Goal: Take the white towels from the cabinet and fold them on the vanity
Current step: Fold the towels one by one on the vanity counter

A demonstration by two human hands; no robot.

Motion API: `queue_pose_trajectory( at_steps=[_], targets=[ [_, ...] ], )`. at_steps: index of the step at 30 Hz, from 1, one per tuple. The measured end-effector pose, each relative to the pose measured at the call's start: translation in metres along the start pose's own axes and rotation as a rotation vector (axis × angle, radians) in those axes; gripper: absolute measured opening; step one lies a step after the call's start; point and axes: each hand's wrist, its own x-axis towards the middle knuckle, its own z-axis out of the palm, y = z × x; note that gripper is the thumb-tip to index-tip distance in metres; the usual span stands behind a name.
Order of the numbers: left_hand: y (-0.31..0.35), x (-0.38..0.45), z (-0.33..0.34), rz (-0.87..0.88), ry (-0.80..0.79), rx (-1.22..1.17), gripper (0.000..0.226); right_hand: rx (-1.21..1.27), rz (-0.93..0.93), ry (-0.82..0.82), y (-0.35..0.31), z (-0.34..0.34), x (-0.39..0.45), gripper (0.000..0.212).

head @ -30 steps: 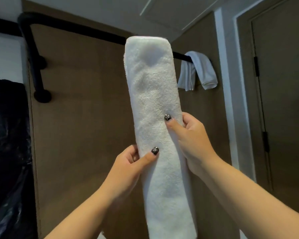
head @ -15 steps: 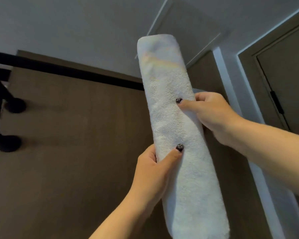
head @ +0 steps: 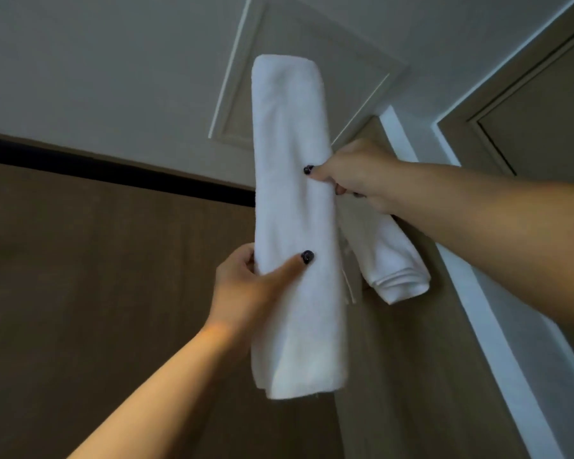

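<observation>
Nearest the camera, two bare forearms reach up and away, one from the lower left, the other from the right edge. Between them a towel [head: 295, 226], white and folded into a long narrow strip, is held up on end in the air, its closed fold at the top and its loose ends hanging at the bottom. Low on its left edge the left hand [head: 249, 289] grips it, thumb laid across the front and fingers curled behind. Higher up, on the right edge, the right hand [head: 355, 173] pinches it, thumb on the front and fingers wrapped round the back. Both hands are clamped on the towel, one above the other and well apart; each thumbnail is painted dark. Just behind the towel, to its right and below the right wrist, a second white cloth [head: 391, 260] hangs draped, its rolled hem at the bottom. Behind both runs a black rail [head: 113, 170] across a brown wall panel [head: 96, 293]. To the right stand a white door frame [head: 497, 326] and a dark door [head: 544, 120]. Farthest off, the pale ceiling [head: 96, 61] carries a recessed hatch [head: 345, 54] above the towel's top.
</observation>
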Motion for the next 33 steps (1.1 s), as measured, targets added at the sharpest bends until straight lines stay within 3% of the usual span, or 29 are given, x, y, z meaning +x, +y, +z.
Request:
queue_pose_trajectory(
  at_steps=[4, 11, 15, 18, 20, 22, 24, 26, 29, 31, 33],
  targets=[
    [-0.011, 0.023, -0.001, -0.053, -0.166, -0.002, 0.052, 0.003, 0.019, 0.051, 0.009, 0.01, 0.025, 0.031],
    [-0.025, 0.047, 0.01, 0.003, -0.094, 0.042, 0.034, 0.164, 0.056, 0.168, 0.037, 0.028, 0.065, 0.033],
    [-0.029, 0.058, 0.014, 0.069, -0.063, 0.108, 0.037, 0.123, 0.02, 0.176, 0.043, 0.035, 0.091, 0.038],
    [-0.036, 0.066, 0.024, 0.133, -0.05, 0.103, 0.039, -0.066, -0.097, 0.14, 0.04, 0.043, 0.107, 0.044],
    [-0.04, 0.07, 0.03, 0.18, -0.028, 0.137, 0.038, -0.28, -0.256, 0.118, 0.038, 0.051, 0.11, 0.058],
    [-0.047, 0.072, 0.034, 0.22, 0.006, 0.168, 0.038, -0.371, -0.449, 0.103, 0.037, 0.06, 0.107, 0.055],
    [-0.054, 0.072, 0.035, 0.242, 0.038, 0.174, 0.04, -0.29, -0.538, -0.025, 0.037, 0.068, 0.106, 0.043],
    [-0.061, 0.07, 0.033, 0.26, 0.055, 0.186, 0.042, -0.139, -0.489, -0.204, 0.044, 0.073, 0.107, 0.039],
    [-0.069, 0.07, 0.025, 0.292, 0.057, 0.235, 0.039, -0.132, -0.499, -0.262, 0.055, 0.072, 0.113, 0.029],
    [-0.072, 0.071, 0.019, 0.304, 0.082, 0.277, 0.035, -0.166, -0.525, -0.27, 0.06, 0.072, 0.116, 0.034],
    [-0.072, 0.071, 0.014, 0.322, 0.111, 0.32, 0.029, -0.066, -0.476, -0.405, 0.061, 0.072, 0.116, 0.046]
  ],
)
